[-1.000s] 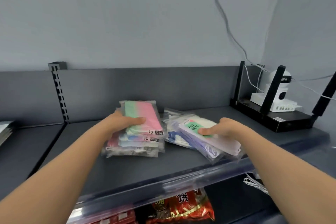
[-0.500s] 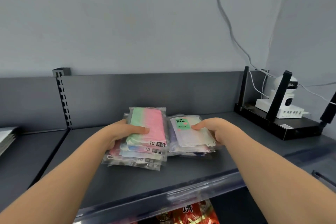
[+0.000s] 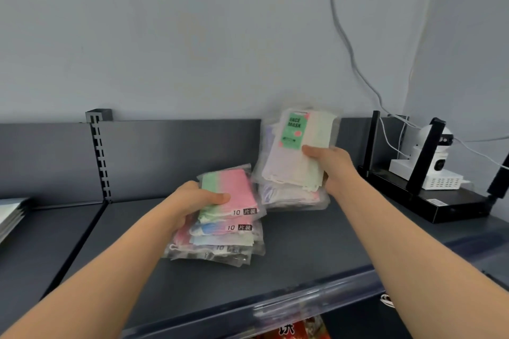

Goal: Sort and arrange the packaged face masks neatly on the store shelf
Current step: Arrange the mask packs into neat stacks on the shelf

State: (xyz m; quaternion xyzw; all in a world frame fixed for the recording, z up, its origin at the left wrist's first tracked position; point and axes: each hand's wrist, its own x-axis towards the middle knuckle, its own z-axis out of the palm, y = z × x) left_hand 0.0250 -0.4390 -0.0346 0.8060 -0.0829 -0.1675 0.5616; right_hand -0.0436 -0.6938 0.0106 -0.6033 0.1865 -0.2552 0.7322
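Note:
A stack of clear mask packs with pink, green and blue masks (image 3: 237,195) lies on the dark grey shelf (image 3: 303,256). My left hand (image 3: 192,201) grips the top of this stack, thumb across the pink-green pack. My right hand (image 3: 327,165) holds a bundle of white mask packs with a green "FACE MASK" label (image 3: 297,146), tilted nearly upright above the shelf. Under it, more clear packs (image 3: 292,197) lie flat, just right of the coloured stack.
A black router with upright antennas (image 3: 429,201) and a white camera (image 3: 438,154) stand at the shelf's right end, cables running up the wall. Flat white items (image 3: 11,215) lie at the far left. Red snack bags (image 3: 297,329) show below the shelf's front rail.
My right hand has lifted the white labelled packs off the shelf and tipped them upright. The left hand stays on the coloured stack. The camera view has tilted up slightly.

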